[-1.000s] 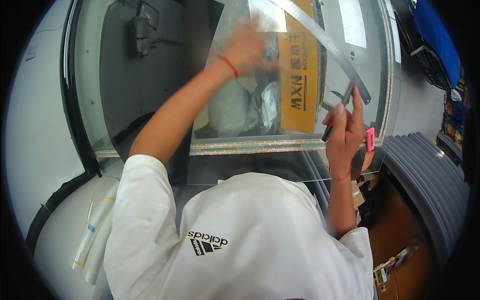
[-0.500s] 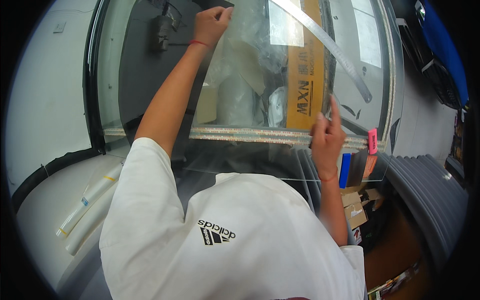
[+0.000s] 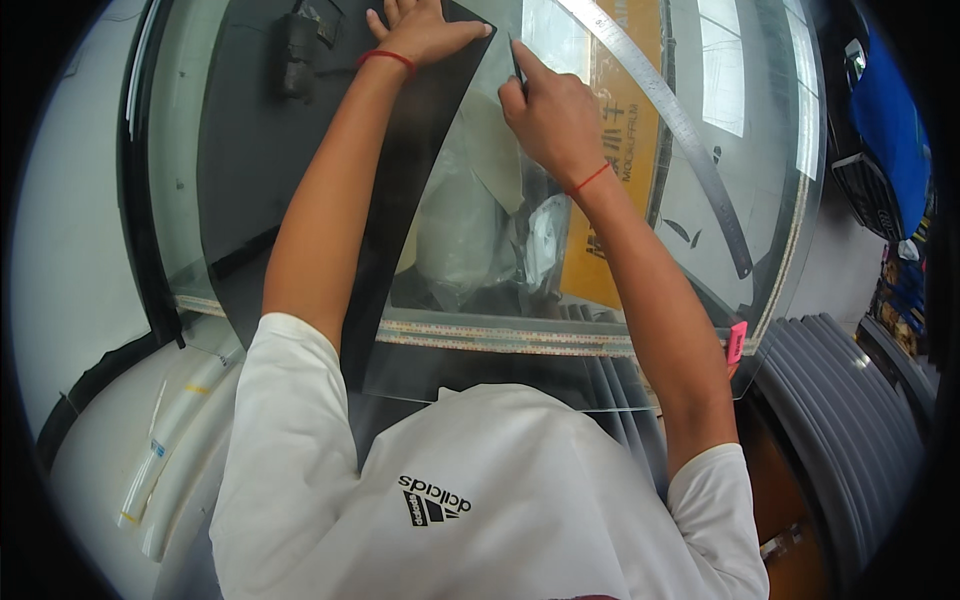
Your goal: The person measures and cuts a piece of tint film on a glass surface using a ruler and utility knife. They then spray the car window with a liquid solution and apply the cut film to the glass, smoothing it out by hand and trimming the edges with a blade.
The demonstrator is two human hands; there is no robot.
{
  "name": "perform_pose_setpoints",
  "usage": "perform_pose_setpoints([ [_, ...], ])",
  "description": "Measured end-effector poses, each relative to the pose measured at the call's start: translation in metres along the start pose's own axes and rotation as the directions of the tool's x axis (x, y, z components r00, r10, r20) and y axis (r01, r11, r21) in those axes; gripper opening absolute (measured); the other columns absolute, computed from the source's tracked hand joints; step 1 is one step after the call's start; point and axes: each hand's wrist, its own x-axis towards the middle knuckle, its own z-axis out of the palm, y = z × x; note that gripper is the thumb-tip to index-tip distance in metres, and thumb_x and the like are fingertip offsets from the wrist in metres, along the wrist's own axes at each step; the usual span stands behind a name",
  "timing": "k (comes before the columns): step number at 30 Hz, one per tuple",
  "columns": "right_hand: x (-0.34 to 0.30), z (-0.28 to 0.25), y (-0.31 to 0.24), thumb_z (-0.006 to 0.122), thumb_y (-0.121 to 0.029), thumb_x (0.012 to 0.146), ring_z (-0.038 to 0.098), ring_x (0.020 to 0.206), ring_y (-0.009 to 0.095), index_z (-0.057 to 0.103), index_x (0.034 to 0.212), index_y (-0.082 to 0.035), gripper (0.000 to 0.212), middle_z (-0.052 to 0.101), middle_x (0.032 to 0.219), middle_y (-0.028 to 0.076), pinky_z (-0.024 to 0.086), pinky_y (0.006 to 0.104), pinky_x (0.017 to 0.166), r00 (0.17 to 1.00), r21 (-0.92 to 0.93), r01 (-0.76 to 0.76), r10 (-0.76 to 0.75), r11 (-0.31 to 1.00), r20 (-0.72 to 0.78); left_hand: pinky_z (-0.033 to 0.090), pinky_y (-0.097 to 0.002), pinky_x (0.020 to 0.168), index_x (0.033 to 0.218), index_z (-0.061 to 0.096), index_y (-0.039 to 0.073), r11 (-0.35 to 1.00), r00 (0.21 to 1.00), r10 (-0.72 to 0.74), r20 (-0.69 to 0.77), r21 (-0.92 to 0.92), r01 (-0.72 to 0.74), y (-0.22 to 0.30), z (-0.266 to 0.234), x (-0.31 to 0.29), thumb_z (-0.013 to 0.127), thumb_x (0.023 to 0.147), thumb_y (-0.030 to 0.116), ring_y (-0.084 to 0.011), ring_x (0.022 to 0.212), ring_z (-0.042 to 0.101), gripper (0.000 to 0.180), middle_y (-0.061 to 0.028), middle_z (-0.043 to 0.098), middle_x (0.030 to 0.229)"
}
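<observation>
Curved glass windscreen (image 3: 760,200) lies flat across the workbench, a long metal ruler (image 3: 690,140) resting diagonally on its right half. Dark tint film sheet (image 3: 400,200) covers the left portion of the glass. Left hand (image 3: 420,30), fingers spread open, presses flat on the film's far edge. Right hand (image 3: 550,110), fingers closed around a thin dark blade tool (image 3: 517,60), holds its tip at the film's upper right edge. Pink marker (image 3: 737,342) sits at the glass's near right rim
</observation>
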Motion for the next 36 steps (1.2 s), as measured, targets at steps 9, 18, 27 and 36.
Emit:
perform_pose_setpoints([
  [9,0.013,0.015,0.007,0.064,-0.021,0.088,0.068,0.061,0.04,0.07,0.127,-0.008,0.042,0.066,0.064,0.017,0.054,0.0508,0.06,1.0,-0.088,0.025,-0.025,0.996,0.004,-0.007,-0.0572,0.13,0.172,0.013,0.007,0.996,0.986,-0.08,0.149,-0.028,0.085,0.028,-0.019,-0.011,0.076,0.081,0.062,-0.0387,0.166,-0.007,0.123,-0.0276,0.01,0.177],
  [18,0.017,0.013,0.007,0.064,-0.022,0.089,0.069,0.064,0.039,0.069,0.125,-0.011,0.038,0.068,0.066,0.016,0.055,0.0504,0.062,0.999,-0.133,-0.019,0.023,0.991,0.031,-0.007,-0.0568,0.13,0.172,0.014,0.008,0.997,0.985,-0.077,0.156,-0.003,0.079,0.033,-0.016,-0.008,0.076,0.081,0.063,-0.0385,0.166,-0.007,0.123,-0.0265,0.009,0.177],
  [27,0.018,0.01,0.004,0.064,-0.022,0.089,0.069,0.064,0.039,0.068,0.121,-0.01,0.035,0.068,0.066,0.016,0.055,0.0507,0.061,0.996,-0.125,-0.016,0.027,0.992,0.086,-0.008,-0.0563,0.13,0.172,0.012,0.008,0.994,0.98,-0.107,0.171,0.013,0.106,0.03,-0.018,-0.008,0.076,0.08,0.064,-0.038,0.165,-0.01,0.125,-0.0263,0.007,0.178],
  [36,0.02,0.011,0.002,0.062,-0.019,0.092,0.071,0.073,0.041,0.068,0.129,0.003,0.043,0.071,0.074,0.023,0.057,0.0504,0.072,0.994,-0.11,0.064,-0.054,0.992,0.093,-0.008,-0.0569,0.13,0.172,0.012,0.009,0.993,0.979,-0.117,0.165,0.006,0.118,0.027,-0.017,-0.006,0.077,0.079,0.063,-0.0381,0.166,-0.009,0.126,-0.0263,0.007,0.178],
])
